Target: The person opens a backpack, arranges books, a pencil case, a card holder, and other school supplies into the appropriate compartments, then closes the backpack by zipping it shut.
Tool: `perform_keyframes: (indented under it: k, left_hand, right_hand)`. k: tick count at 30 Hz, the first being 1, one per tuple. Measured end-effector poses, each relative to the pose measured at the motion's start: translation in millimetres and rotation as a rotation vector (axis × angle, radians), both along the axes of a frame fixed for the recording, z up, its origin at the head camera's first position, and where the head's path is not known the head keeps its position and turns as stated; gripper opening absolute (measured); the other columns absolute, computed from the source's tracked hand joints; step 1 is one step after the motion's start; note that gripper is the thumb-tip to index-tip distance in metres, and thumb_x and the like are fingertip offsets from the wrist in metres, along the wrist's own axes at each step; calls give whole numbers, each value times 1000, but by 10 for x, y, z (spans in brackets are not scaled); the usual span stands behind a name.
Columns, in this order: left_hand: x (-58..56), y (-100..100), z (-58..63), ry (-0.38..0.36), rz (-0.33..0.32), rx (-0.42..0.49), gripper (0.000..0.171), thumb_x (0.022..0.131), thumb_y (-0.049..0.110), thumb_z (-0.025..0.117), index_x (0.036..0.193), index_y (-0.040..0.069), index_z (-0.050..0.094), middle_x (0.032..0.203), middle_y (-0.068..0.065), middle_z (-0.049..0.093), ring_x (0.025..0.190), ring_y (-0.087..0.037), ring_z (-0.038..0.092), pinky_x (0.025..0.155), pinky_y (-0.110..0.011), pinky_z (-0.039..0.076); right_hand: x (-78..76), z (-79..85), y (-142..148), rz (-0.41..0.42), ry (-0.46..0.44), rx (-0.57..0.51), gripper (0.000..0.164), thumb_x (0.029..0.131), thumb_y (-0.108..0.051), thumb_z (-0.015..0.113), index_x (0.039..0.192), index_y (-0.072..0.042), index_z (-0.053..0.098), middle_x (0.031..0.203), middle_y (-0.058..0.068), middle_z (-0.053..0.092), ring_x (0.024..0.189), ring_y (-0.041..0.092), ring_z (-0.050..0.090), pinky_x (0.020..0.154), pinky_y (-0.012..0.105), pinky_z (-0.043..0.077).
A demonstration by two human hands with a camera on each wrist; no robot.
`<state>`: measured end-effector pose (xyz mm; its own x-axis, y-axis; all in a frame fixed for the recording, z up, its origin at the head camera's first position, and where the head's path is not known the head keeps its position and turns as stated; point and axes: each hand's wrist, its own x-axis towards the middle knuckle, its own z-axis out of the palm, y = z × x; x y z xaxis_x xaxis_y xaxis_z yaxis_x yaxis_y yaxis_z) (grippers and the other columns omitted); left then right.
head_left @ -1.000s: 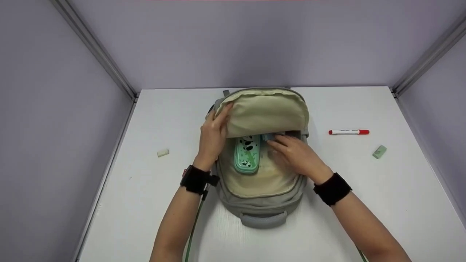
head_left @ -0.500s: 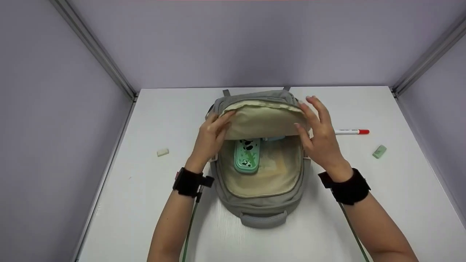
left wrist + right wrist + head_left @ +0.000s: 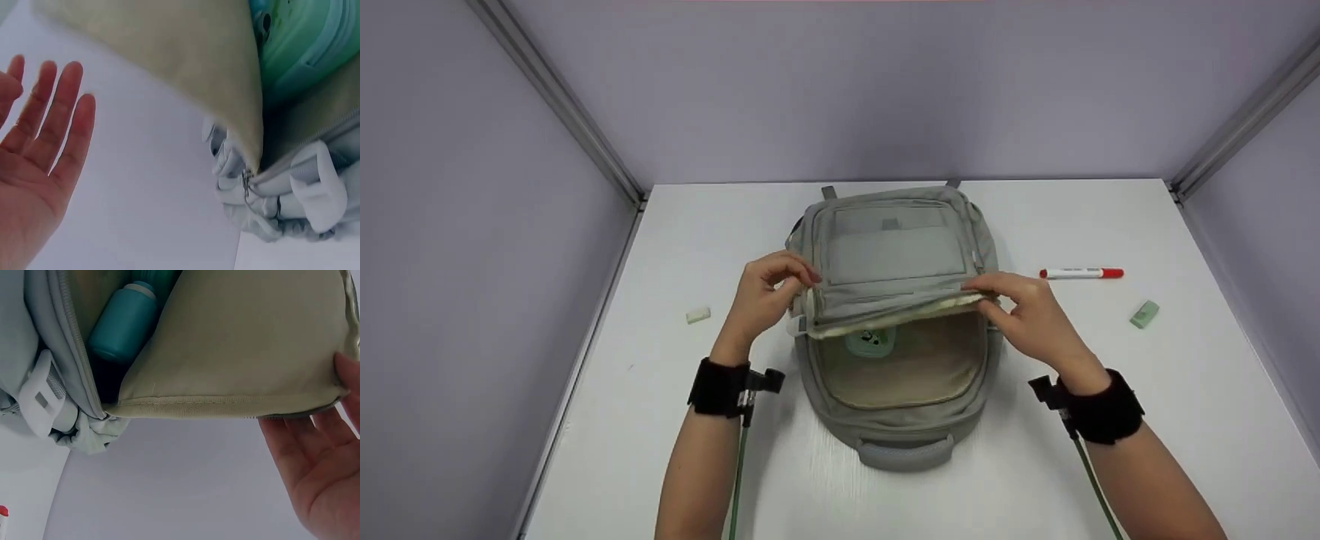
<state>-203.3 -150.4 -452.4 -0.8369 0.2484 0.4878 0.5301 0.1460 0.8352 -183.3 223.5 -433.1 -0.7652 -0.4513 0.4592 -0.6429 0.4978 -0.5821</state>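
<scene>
A grey backpack lies on the white table, its front flap half folded over the opening. My right hand pinches the flap's right edge between thumb and fingers, which the right wrist view shows from below. My left hand is beside the flap's left edge; in the left wrist view its fingers are extended and apart from the cloth. Inside the bag sits a green panda pencil case, mostly covered by the flap. A teal bottle-like item with a pale band lies deeper in, hidden from the head view.
Right of the bag lie a red-and-white marker and a green eraser. A small pale eraser-like block lies to the left. Purple-grey panels enclose the table's back and sides.
My right hand has come out of the bag and taken the flap's right edge. The flap has swung down toward me over the pencil case. My left hand has let go of the flap.
</scene>
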Motion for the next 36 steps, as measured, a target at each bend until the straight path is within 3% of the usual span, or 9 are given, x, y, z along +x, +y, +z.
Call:
perform_keyframes:
  k: [3,6,8,11,15,19,24,27,36]
  left_hand:
    - [-1,-31,-43,-33,116,-78,17,95,-6,54,93,-2,70,95,-10,69,89,-23,66,81,-35,52]
    - [21,-41,-94,-102,183,-235,18,96,4,60,111,1,69,108,-9,67,101,-24,63,88,-39,49]
    - [59,-29,-123,-162,163,-339,28,97,10,62,123,2,65,120,-12,61,112,-27,58,93,-43,45]
    - [141,33,-172,-230,82,-496,44,96,20,66,137,8,57,136,-16,49,126,-32,47,101,-49,40]
    - [257,196,-274,-258,-36,-694,67,90,41,71,148,19,46,154,-22,28,141,-40,27,109,-57,26]
    - [331,349,-387,-266,-73,-809,81,85,54,72,153,26,38,159,-24,10,144,-45,12,112,-60,15]
    - [340,441,-497,-266,-51,-858,87,83,58,71,155,27,33,161,-22,1,146,-42,9,112,-56,21]
    - [319,455,-557,-255,-44,-885,89,82,62,69,155,29,30,162,-19,-1,146,-41,8,112,-56,23]
    - [166,449,-682,-183,7,-914,90,81,65,67,155,33,29,163,-15,0,147,-37,6,112,-55,22]
  right_hand:
    - [65,-29,57,58,-59,57,28,83,10,71,105,-7,74,103,1,72,93,14,65,73,22,47]
    - [115,-55,114,141,-129,143,28,80,10,74,103,-6,73,101,-1,71,91,14,65,77,30,51]
    - [137,-66,146,204,-193,206,29,80,6,76,105,-6,72,103,-1,70,92,15,65,79,34,52]
    - [156,-78,174,273,-324,299,33,82,-9,80,113,-7,69,110,-1,68,99,17,63,84,39,51]
    - [153,-114,150,280,-447,351,43,86,-29,77,121,-7,67,117,2,66,107,21,61,90,44,49]
    - [136,-207,78,228,-399,348,43,86,-26,78,122,-5,66,123,8,64,113,27,60,92,47,47]
    - [148,-356,18,149,-345,422,60,81,-18,82,135,-9,59,148,14,44,132,37,44,99,52,41]
    - [154,-436,-3,120,-344,465,68,80,-18,83,141,-11,54,154,15,35,134,38,40,98,53,43]
    - [50,-577,-40,77,-250,490,67,79,-21,84,138,-9,56,153,14,36,131,37,45,93,49,47]
